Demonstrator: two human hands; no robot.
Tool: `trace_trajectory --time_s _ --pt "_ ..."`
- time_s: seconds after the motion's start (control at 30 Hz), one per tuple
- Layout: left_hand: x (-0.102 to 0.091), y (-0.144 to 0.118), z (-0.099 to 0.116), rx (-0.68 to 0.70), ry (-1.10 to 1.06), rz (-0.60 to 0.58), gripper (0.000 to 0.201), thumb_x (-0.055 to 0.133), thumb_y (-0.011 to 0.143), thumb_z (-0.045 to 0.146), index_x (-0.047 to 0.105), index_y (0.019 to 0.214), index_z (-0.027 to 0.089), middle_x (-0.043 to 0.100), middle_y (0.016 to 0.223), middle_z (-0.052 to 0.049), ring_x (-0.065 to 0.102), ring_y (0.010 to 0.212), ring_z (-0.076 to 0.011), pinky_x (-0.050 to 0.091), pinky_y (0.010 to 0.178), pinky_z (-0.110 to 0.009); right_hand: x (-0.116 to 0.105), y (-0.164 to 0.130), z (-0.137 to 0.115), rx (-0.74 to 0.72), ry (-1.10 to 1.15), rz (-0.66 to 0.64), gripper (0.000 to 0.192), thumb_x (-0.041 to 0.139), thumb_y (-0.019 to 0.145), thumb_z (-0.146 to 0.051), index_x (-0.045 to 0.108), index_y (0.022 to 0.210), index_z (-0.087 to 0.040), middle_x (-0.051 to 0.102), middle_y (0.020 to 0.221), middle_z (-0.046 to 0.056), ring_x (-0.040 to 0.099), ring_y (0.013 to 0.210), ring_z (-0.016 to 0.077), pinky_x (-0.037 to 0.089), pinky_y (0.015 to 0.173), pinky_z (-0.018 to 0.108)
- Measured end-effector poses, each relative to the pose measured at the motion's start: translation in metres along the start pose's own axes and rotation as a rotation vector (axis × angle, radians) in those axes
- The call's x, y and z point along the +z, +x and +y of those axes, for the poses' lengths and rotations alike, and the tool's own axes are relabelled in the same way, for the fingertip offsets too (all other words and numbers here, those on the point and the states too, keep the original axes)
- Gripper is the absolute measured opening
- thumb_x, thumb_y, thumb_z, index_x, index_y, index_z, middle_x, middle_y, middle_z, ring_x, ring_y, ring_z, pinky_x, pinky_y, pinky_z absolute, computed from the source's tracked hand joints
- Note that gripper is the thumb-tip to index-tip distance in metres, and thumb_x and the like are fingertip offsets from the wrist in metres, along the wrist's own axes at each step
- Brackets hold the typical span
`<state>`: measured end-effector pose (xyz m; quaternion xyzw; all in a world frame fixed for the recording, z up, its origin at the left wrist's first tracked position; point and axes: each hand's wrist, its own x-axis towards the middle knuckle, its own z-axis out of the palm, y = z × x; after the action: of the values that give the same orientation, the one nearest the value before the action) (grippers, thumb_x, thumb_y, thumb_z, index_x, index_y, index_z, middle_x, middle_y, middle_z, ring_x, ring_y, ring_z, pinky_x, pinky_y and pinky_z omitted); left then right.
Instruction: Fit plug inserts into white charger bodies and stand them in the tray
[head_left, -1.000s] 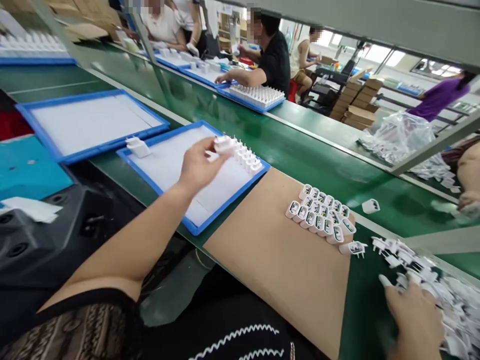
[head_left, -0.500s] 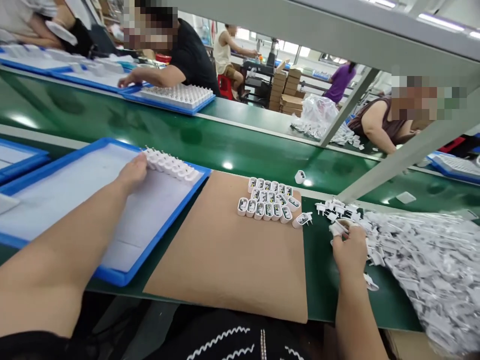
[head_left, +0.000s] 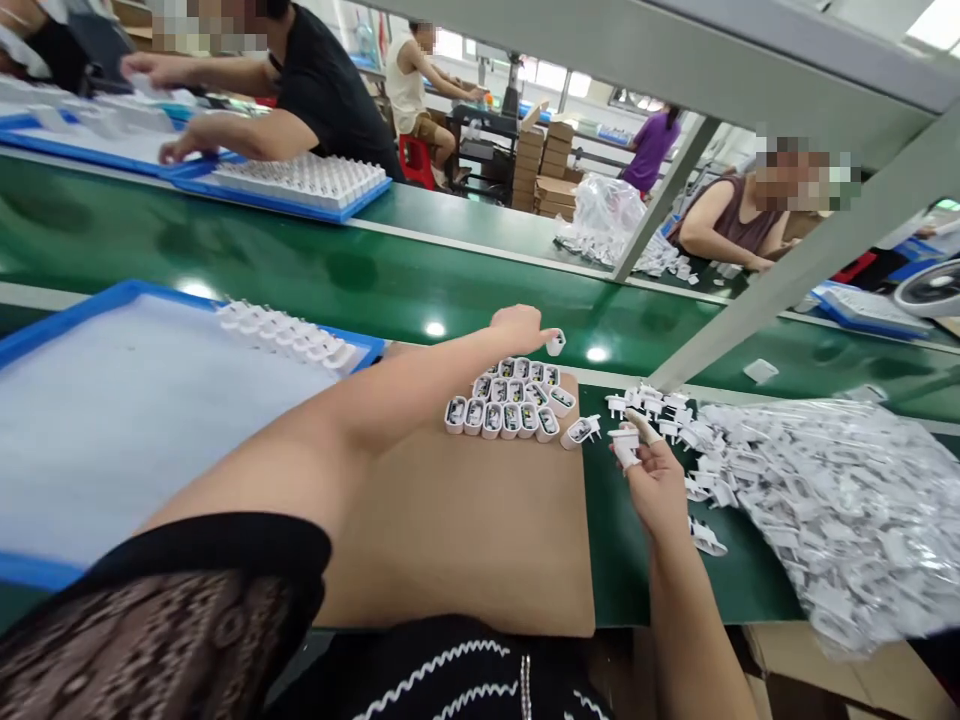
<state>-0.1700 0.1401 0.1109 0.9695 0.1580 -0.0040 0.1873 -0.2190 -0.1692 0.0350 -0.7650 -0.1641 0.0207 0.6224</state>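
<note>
Past cardboard's far edge: left hand (head_left: 517,325) fingers pinch lone plug (head_left: 555,344) | right hand (head_left: 656,485) fingers grip plug (head_left: 624,440) beside heap (head_left: 810,500)

The left hand (head_left: 520,326) hid the near side of the lone white plastic plug housing (head_left: 556,344), so its grip could not be told. The blue-rimmed white foam tray (head_left: 112,420) was cut off by the left edge. The clear plastic bag of white plug parts (head_left: 840,510) ran past the right edge. The right hand (head_left: 654,478) covered part of the small white pronged piece (head_left: 624,442) it pinched.
</note>
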Motion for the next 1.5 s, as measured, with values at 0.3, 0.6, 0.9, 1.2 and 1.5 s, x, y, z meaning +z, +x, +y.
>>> trace_trajectory --time_s 0.3,0.6,0.9,1.2,1.5 --pt "0.022 0.027 0.041 -0.052 0.041 0.015 0.034 0.059 0.094 0.027 0.069 0.119 0.007 0.069 0.126 -0.024 0.062 0.12 -0.0348 0.037 0.107 -0.047 0.002 -0.045 -0.056 0.154 0.374 -0.049 0.051 0.086 0.076 -0.04 0.066 0.121 -0.026 0.074 0.1 0.003 0.07 0.079 0.0169 0.053 0.065 0.028" --pt "0.006 -0.175 0.007 0.433 -0.094 0.074 0.027 0.06 0.097 0.026 0.07 0.122 0.021 0.073 0.118 -0.008 0.061 0.111 -0.0283 0.047 0.095 -0.041 0.017 -0.05 -0.044 0.232 0.548 -0.275 0.042 0.092 0.072 -0.041 0.072 0.106 -0.027 0.072 0.088 0.002 0.066 0.071 0.016 0.057 0.067 0.031" --pt "0.101 -0.26 -0.028 0.244 -0.399 0.096 0.033 0.063 0.099 0.023 0.064 0.132 0.02 0.071 0.125 -0.01 0.062 0.117 -0.0283 0.05 0.099 -0.046 0.044 -0.057 -0.037 0.234 0.345 -0.283 0.028 0.086 0.08 -0.047 0.078 0.094 -0.025 0.065 0.092 0.003 0.046 0.062 0.0094 0.041 0.052 0.024" --pt "0.117 -0.255 -0.04 0.183 -0.725 0.134 0.021 0.074 0.092 0.025 0.072 0.113 0.021 0.074 0.113 -0.005 0.064 0.104 -0.0245 0.05 0.097 -0.044 0.056 -0.068 -0.05 0.031 -0.04 -0.288 0.026 0.076 0.091 -0.035 0.073 0.115 -0.026 0.064 0.08 -0.001 0.059 0.059 0.0116 0.05 0.05 0.024" --pt "0.115 -0.256 -0.041 0.169 -0.748 0.118 0.019 0.073 0.092 0.026 0.072 0.111 0.022 0.074 0.113 -0.006 0.064 0.104 -0.0245 0.048 0.097 -0.042 0.056 -0.061 -0.055 0.081 -0.039 -0.502 0.027 0.079 0.088 -0.033 0.076 0.115 -0.03 0.07 0.103 0.003 0.067 0.079 0.0165 0.061 0.075 0.034"
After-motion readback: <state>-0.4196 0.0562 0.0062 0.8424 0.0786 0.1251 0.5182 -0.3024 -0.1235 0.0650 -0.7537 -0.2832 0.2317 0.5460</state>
